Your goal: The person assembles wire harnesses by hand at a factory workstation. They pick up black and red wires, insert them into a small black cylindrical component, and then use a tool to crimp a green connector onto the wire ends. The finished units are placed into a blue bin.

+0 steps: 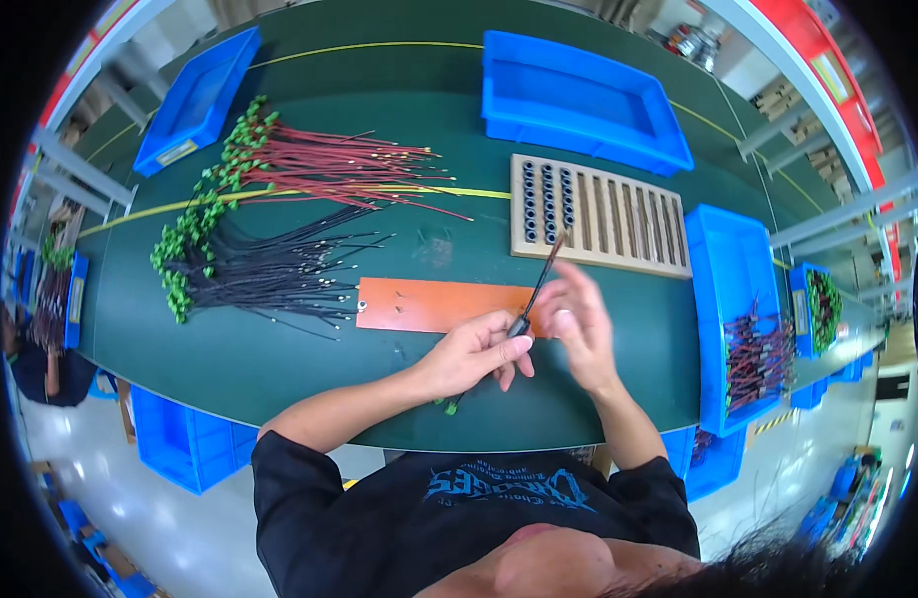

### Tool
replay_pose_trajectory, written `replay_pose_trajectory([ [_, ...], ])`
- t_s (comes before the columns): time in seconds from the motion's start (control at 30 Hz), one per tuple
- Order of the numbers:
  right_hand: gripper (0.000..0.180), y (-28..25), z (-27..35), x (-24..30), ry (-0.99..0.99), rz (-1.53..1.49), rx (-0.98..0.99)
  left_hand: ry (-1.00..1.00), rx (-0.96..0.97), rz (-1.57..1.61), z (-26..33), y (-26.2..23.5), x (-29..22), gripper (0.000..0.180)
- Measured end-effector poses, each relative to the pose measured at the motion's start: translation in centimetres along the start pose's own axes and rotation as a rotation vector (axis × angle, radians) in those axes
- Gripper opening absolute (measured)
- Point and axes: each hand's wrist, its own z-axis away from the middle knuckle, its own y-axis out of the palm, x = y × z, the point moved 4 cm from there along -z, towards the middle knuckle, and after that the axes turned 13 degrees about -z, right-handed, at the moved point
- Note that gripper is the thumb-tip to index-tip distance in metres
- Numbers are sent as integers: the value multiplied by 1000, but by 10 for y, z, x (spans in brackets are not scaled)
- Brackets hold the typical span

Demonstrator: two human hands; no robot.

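Observation:
My left hand [476, 354] is closed round a small black cylindrical connector [520, 326]. Thin dark wires [547, 269] rise from it, with reddish-copper tips. Green ends [451, 407] show below that hand, near the table's front edge. My right hand [578, 317] is beside the wires, its fingers loosely curled and apart, with nothing visible gripped in them. Under the hands lies an orange strip [429, 304]. Just beyond, a wooden rack [603, 257] holds rows of black cylinders in its left slots.
Red wires [329, 159] and black wires [269, 264] with green ends lie in bunches on the left. Blue trays stand at the far left [195, 100] and back [588, 95]. On the right, a blue bin [723, 239] holds red and black wire pieces [758, 354].

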Motion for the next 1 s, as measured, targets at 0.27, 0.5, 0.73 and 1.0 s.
replay_pose_trajectory([
  [0.27, 29, -6, 10, -34, 201, 180, 91, -114, -47, -121, 8, 9, 35, 28],
  [0.5, 35, -13, 12, -43, 259, 27, 142, -108, -83, -307, 6, 14, 32, 30],
  [0.73, 33, -11, 12, -43, 253, 57, 93, -127, -50, -151, 4, 13, 38, 29],
  [1.0, 29, -15, 7, -32, 114, -13, -17, -37, -25, 60, 6, 15, 38, 36],
])
